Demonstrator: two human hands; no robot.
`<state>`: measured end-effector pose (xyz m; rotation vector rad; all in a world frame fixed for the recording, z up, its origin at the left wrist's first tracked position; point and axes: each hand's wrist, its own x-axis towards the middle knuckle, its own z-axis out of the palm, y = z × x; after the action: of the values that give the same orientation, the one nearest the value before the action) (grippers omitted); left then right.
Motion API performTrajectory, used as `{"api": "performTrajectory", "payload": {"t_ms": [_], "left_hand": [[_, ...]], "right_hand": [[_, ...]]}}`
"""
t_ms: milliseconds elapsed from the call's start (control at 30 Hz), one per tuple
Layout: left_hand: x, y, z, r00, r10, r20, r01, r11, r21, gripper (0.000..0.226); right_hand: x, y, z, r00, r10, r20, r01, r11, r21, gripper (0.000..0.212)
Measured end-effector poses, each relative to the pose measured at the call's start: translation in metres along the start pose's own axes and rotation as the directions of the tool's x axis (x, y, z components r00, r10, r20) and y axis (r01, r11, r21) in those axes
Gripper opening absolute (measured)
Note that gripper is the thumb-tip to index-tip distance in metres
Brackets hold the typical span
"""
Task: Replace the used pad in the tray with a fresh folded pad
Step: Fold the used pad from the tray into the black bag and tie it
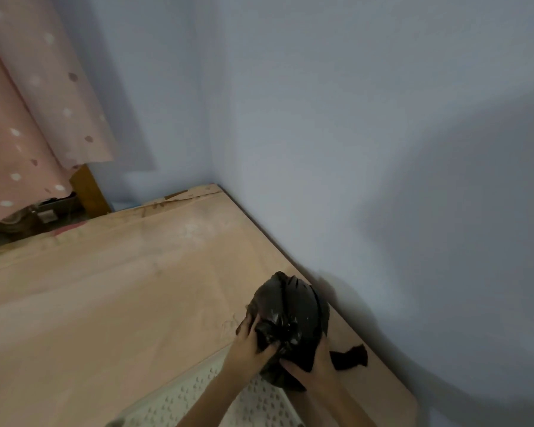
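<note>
A bulging black plastic bag rests on the floor close to the wall, its neck gathered into a knot. My left hand grips the bag at the knot from the left. My right hand holds the bag's lower right side, fingers curled into the plastic. A loose black strip trails from the bag to the right. Below my forearms lies the white tray with a perforated grid top, only partly in view. No pad can be seen; the bag's contents are hidden.
The floor is covered in light tan sheeting. A pale blue wall runs along the right and back, meeting in a corner. A pink dotted curtain hangs at the upper left above dark clutter and a wooden post.
</note>
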<state>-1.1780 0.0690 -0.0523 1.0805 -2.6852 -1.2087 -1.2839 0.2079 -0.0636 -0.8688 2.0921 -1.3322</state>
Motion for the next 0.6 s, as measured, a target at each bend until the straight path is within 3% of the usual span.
{"api": "performTrajectory", "payload": {"t_ms": [67, 133, 233, 333, 367, 433, 500, 567, 600], "left_hand": [[0.009, 0.005, 0.006, 1.0, -0.012, -0.002, 0.012, 1.0, 0.028, 0.056], [0.016, 0.01, 0.006, 1.0, -0.025, -0.005, 0.025, 1.0, 0.006, 0.045], [0.027, 0.016, -0.01, 0.997, -0.038, -0.062, 0.028, 0.986, -0.164, 0.053], [0.025, 0.018, -0.037, 0.98, -0.095, -0.173, 0.026, 0.93, -0.366, 0.079], [0.017, 0.018, -0.043, 0.971, -0.046, -0.236, -0.03, 0.95, -0.31, 0.087], [-0.003, 0.022, -0.042, 0.906, 0.252, -0.34, -0.231, 0.967, 0.103, 0.093], [-0.018, 0.029, -0.025, 0.794, 0.572, -0.205, -0.407, 0.751, 0.52, 0.094], [-0.019, 0.028, 0.001, 0.758, 0.652, 0.034, -0.494, 0.539, 0.682, 0.102], [-0.014, 0.025, 0.012, 0.781, 0.614, 0.113, -0.489, 0.488, 0.723, 0.11]], "right_hand": [[0.004, -0.005, 0.0, 0.996, 0.07, 0.058, -0.073, 0.996, 0.055, 0.088], [0.011, -0.01, 0.0, 0.992, 0.093, 0.083, -0.095, 0.995, 0.023, 0.093], [0.024, -0.017, -0.012, 0.997, 0.075, 0.001, -0.075, 0.997, -0.022, 0.091], [0.019, -0.015, -0.03, 0.991, -0.019, -0.129, 0.015, 0.999, -0.036, 0.087], [0.011, -0.015, -0.037, 0.974, -0.025, -0.225, 0.017, 0.999, -0.036, 0.086], [-0.004, -0.005, -0.049, 0.907, -0.166, -0.387, 0.101, 0.978, -0.182, 0.091], [-0.013, 0.012, -0.053, 0.833, -0.496, -0.244, 0.315, 0.788, -0.529, 0.091], [-0.011, 0.033, -0.047, 0.808, -0.588, 0.042, 0.452, 0.571, -0.685, 0.099], [-0.007, 0.041, -0.042, 0.808, -0.574, 0.134, 0.476, 0.502, -0.722, 0.105]]}}
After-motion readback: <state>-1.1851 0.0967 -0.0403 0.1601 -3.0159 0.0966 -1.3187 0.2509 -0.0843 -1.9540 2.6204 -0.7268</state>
